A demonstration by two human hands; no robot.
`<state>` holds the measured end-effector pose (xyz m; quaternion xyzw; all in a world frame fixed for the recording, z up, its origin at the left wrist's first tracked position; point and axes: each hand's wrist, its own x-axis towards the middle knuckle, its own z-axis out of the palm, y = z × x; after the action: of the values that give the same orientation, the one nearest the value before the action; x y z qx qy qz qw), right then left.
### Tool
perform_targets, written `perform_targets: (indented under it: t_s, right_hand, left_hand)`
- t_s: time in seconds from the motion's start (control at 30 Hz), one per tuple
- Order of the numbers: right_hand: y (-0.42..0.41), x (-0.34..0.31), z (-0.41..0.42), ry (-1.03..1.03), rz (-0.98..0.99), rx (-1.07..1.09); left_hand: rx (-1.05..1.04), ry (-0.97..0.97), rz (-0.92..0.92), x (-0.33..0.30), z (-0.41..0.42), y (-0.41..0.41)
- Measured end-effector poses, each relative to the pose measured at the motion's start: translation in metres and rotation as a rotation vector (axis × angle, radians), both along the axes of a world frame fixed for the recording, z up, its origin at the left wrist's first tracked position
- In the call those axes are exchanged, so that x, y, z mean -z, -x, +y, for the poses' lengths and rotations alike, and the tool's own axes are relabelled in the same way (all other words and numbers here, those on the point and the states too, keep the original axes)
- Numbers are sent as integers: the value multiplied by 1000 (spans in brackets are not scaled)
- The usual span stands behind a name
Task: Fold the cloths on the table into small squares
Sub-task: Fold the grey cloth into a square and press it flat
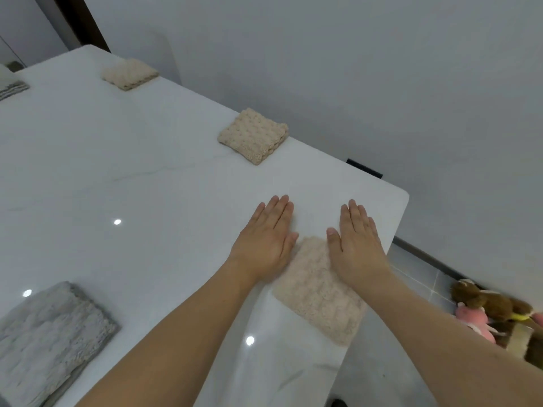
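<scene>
1. A white glossy desk [147, 186] fills the left and centre of the frame, its rounded corner at right of centre.
2. The left hand [266, 239] lies flat near the middle of the frame, fingers [279, 208] straight and close together, holding nothing; its fingertips rest on the bare desk and its palm side sits at the left edge of a beige cloth [320, 292].
3. The right hand [357, 242] lies flat just to the right of it, fingers straight and together, thumb spread inward, holding nothing; its heel and wrist lie over the upper right part of the beige cloth.
4. The beige cloth is in the lower centre-right, close to the desk's right edge, and looks blurred, so its folds cannot be told.
5. A beige folded square [254, 136] sits above the hands, at the desk's far edge.
6. Another beige folded square [129, 73] lies in the upper left, well apart from the first.
7. A grey cloth [50, 339] lies at the lower left, folded into a thick pad.
8. A grey striped cloth [11, 88] is partly cut off at the left edge.
9. Plush toys [493, 312], brown and pink, lie on the floor at lower right.
</scene>
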<state>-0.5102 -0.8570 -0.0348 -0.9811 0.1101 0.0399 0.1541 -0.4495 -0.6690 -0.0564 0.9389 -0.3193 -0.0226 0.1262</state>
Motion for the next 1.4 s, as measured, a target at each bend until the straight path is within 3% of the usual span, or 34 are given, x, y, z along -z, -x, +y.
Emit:
perform_targets:
  t_s: [0.33,0.53,0.77,0.9,1.17,1.27,1.4]
  right_hand:
    - [-127,10,-13,-121,-36,-277]
    - [-196,16,-31,-262,-43,-376]
    - [-291,22,-21,-642,-25,-416]
    - [-345,22,-10,-707,-59,-484]
    - [-389,36,8,-788,77,-569]
    - [-390,40,11,-807,84,-601]
    - [-391,43,11,-810,63,-623]
  left_hand:
    - [-261,-71,-71,12,11,-84]
    - [-466,-7,-106,19,12,-131]
    - [-788,313,-31,32,-6,-169]
    - [-933,551,-12,34,-22,-202]
    - [-1065,938,54,26,-51,-252]
    - [-1082,996,67,26,-58,-260]
    - [-1066,936,25,31,-59,-260]
